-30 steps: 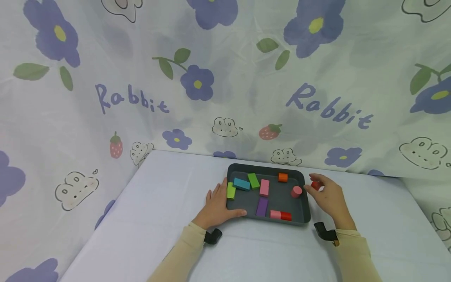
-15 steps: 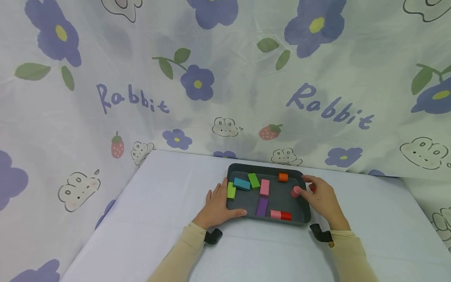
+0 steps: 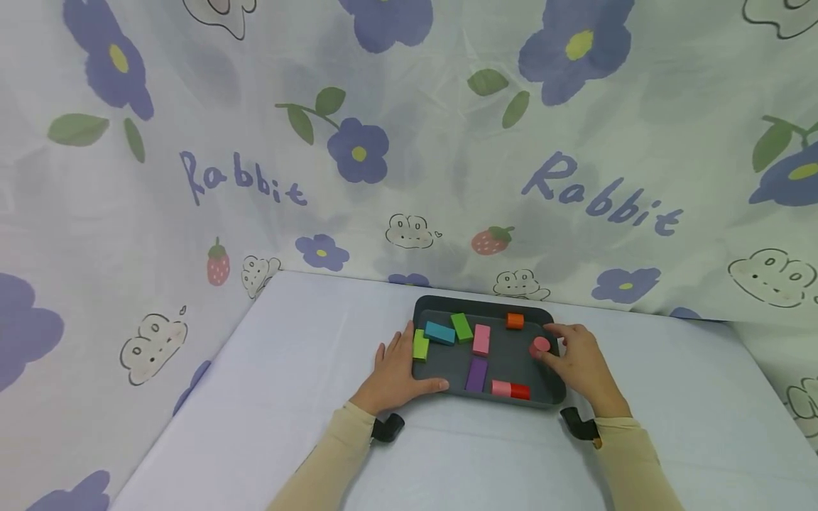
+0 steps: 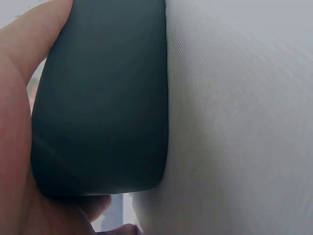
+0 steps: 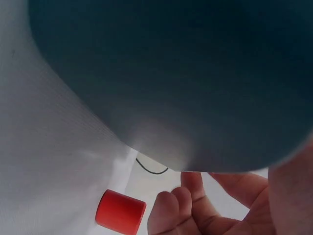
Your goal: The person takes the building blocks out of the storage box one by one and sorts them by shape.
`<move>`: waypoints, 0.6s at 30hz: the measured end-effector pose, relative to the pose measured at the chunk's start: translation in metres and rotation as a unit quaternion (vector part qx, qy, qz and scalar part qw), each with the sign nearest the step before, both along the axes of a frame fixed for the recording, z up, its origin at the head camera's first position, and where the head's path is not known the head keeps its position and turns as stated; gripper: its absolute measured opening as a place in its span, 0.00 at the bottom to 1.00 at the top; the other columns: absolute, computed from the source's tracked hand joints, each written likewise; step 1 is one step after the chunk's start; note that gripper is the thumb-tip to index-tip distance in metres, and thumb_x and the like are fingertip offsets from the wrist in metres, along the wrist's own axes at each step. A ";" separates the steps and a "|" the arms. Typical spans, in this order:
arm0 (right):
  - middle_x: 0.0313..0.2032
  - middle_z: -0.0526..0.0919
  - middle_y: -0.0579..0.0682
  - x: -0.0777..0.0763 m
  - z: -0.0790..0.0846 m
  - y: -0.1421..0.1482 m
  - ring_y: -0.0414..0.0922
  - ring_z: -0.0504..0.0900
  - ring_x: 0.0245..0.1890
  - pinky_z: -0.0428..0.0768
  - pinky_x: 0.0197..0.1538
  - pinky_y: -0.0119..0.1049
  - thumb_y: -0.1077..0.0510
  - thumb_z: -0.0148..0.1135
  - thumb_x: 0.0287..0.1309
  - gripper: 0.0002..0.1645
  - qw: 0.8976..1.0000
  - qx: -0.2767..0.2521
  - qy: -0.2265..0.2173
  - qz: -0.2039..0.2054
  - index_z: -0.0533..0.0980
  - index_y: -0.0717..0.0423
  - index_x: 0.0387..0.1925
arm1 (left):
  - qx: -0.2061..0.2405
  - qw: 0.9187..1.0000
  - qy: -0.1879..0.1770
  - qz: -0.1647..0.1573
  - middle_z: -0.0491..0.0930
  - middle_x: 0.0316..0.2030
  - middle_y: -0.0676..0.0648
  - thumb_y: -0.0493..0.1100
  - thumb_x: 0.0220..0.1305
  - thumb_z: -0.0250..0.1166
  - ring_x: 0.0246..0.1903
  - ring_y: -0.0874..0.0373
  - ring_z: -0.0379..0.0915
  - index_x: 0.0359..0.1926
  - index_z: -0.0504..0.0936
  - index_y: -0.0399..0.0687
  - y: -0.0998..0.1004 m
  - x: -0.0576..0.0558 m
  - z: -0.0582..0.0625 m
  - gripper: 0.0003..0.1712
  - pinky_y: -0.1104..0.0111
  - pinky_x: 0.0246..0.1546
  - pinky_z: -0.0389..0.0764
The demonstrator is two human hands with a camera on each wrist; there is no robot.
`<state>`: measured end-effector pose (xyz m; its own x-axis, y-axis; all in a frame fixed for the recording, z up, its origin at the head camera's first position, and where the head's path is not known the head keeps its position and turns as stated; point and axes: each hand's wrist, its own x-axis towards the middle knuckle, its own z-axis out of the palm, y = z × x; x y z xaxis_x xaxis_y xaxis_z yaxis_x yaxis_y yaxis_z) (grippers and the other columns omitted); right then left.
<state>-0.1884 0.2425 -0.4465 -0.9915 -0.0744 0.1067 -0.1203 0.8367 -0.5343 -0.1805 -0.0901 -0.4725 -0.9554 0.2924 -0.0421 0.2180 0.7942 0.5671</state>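
A dark grey tray (image 3: 486,302) of coloured blocks sits on the white table. My left hand (image 3: 391,375) braces its front left corner, fingers straight along the left side and thumb along the front rim. In the left wrist view, the tray wall (image 4: 102,98) fills the space beside that thumb. My right hand (image 3: 583,365) reaches over the right rim, thumb overlapping a pink cylinder (image 3: 542,344) and index finger spread behind it. A red cylinder (image 5: 120,213) lies outside the tray near the other, curled fingers in the right wrist view; the hand hides it in the head view.
Inside the tray are a blue block (image 3: 439,333), two green blocks (image 3: 461,327), a pink block (image 3: 481,340), a purple block (image 3: 476,375), an orange piece (image 3: 514,321), and pink and red pieces (image 3: 520,391) by the front wall. A patterned cloth (image 3: 409,191) hangs behind.
My right hand has moved left from beside the red cylinder to over the tray's right rim, bringing thumb and index finger around the pink cylinder. My left hand keeps its place on the tray.
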 end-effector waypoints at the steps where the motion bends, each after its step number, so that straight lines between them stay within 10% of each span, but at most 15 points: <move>1: 0.49 0.70 0.68 0.000 0.000 0.000 0.59 0.70 0.44 0.75 0.43 0.55 0.53 0.70 0.49 0.33 1.000 0.002 -0.001 -0.002 0.72 0.64 0.55 | -0.001 1.000 0.000 0.000 0.43 0.72 0.46 0.82 0.38 0.57 0.70 0.46 0.39 0.72 0.34 0.44 0.000 0.000 0.000 0.74 0.45 0.64 0.36; 18: 0.48 0.67 0.70 -0.001 -0.009 -0.006 0.64 0.63 0.49 0.71 0.47 0.60 0.52 0.69 0.49 0.27 0.998 0.041 -0.025 -0.034 0.75 0.63 0.48 | -0.001 1.000 0.003 0.000 0.43 0.72 0.46 0.83 0.37 0.55 0.70 0.46 0.38 0.72 0.34 0.44 0.000 0.000 -0.001 0.74 0.44 0.64 0.36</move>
